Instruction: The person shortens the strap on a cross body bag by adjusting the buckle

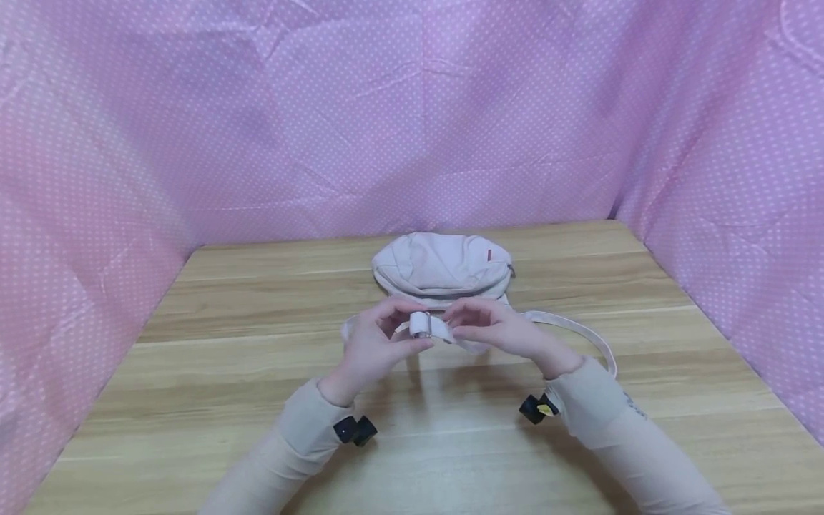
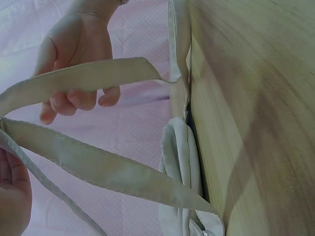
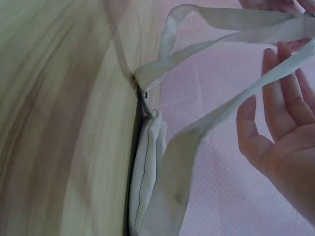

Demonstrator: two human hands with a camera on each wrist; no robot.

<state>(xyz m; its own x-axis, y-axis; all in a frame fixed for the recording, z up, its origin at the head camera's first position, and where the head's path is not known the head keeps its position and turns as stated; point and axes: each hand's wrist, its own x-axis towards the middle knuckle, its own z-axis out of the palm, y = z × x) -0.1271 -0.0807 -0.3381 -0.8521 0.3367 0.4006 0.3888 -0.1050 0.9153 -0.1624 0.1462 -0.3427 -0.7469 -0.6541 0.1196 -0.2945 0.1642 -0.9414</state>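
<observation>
A pale cream bag [image 1: 444, 265] lies on the table with its strap [image 1: 566, 322] raised toward the hands. My left hand [image 1: 370, 347] grips the strap beside a slider buckle [image 1: 428, 324], thumb below and fingers above. On the other side, my right hand [image 1: 505, 329] pinches the strap between thumb and index finger. Lengths of strap [image 2: 108, 164] run from the hands down to the bag [image 2: 179, 147] in the left wrist view. In the right wrist view, the right hand [image 3: 290, 128] has its lower fingers spread behind a band of strap [image 3: 236, 101].
The wooden table [image 1: 212, 386] extends around the bag and under both forearms. Pink dotted cloth [image 1: 360, 114] hangs behind the table and along its sides. Small black devices [image 1: 354, 430] sit at both wrists.
</observation>
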